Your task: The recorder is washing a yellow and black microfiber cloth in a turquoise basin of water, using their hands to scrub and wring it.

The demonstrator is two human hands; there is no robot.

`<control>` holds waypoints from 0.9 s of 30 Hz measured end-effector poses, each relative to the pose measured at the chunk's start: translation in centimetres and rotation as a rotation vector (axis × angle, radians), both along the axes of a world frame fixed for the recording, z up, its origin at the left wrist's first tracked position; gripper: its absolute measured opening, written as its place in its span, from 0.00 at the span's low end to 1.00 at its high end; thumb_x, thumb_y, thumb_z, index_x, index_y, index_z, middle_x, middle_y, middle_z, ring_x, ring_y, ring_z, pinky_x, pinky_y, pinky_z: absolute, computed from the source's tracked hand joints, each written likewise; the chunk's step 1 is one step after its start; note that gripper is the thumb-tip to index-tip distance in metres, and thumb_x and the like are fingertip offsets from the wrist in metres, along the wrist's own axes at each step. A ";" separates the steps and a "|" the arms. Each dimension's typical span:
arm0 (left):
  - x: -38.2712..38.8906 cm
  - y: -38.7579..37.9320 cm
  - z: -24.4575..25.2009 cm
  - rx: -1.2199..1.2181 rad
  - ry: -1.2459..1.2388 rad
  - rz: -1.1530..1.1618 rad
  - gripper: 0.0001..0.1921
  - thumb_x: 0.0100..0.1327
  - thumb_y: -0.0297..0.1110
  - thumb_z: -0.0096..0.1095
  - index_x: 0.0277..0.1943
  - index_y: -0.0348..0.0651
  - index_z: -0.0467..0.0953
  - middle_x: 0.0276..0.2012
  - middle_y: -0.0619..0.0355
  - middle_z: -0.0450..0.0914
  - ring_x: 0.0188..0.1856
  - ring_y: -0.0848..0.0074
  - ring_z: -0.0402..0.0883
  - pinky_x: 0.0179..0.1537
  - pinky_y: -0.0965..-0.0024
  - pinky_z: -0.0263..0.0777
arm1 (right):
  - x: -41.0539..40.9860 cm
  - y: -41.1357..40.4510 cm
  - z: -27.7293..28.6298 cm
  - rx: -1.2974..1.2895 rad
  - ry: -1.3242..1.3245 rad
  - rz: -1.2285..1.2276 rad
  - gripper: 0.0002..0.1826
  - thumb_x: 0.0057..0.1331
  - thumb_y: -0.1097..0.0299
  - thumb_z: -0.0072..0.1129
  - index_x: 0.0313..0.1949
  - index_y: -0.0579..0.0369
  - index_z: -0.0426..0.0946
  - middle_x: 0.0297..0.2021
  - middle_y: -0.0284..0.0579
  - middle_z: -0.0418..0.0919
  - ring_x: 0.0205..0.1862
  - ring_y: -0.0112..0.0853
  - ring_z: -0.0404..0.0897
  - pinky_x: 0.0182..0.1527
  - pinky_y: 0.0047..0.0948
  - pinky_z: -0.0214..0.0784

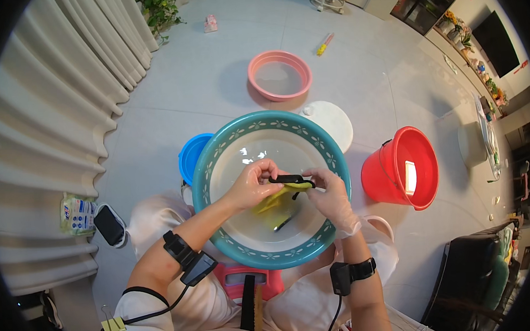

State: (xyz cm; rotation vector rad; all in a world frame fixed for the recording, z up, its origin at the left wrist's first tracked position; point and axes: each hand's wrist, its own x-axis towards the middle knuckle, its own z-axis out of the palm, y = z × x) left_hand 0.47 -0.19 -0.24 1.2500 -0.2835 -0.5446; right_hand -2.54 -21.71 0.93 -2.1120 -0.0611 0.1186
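Observation:
Over a large teal-rimmed basin [276,257] of water, both hands hold a wet yellow cloth item [272,206] with a black band [286,178] along its upper edge. My left hand [255,184], bare and wet, pinches the left end of the band between thumb and fingers. My right hand [330,195], in a thin translucent glove, grips the band's right end, where a black cord loops by the fingers. The cloth's lower part hangs down to the water, where another dark strip shows. What exactly the item is, I cannot tell.
A blue basin [194,158] stands left of the large one, partly hidden. Beyond are a pink basin [280,76] with water and a white round lid [331,125]. A red bucket [381,176] stands at right. A phone [109,225] and a plastic pack [77,214] lie by the curtain.

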 end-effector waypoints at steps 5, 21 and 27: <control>0.3 0.4 -0.5 -0.007 0.066 0.133 0.12 0.55 0.16 0.59 0.33 0.41 0.63 0.44 0.52 0.80 0.41 0.81 0.76 0.42 0.78 0.71 | 0.0 0.5 1.0 0.416 0.170 0.032 0.22 0.51 0.83 0.55 0.48 0.63 0.73 0.35 0.38 0.76 0.36 0.24 0.76 0.42 0.22 0.69; 0.0 0.7 0.7 -0.003 0.055 -0.046 0.14 0.47 0.13 0.58 0.29 0.45 0.64 0.42 0.53 0.79 0.40 0.80 0.76 0.43 0.76 0.70 | 0.2 2.7 -5.2 0.117 0.184 -0.106 0.14 0.56 0.78 0.51 0.43 0.62 0.78 0.32 0.53 0.79 0.35 0.36 0.79 0.40 0.29 0.69; 0.5 1.0 0.3 0.217 0.134 0.048 0.11 0.51 0.16 0.53 0.38 0.38 0.73 0.38 0.60 0.74 0.39 0.82 0.73 0.41 0.78 0.68 | 0.7 2.6 -5.0 0.109 -0.226 -0.034 0.07 0.57 0.78 0.47 0.35 0.64 0.72 0.32 0.52 0.77 0.37 0.37 0.76 0.43 0.30 0.66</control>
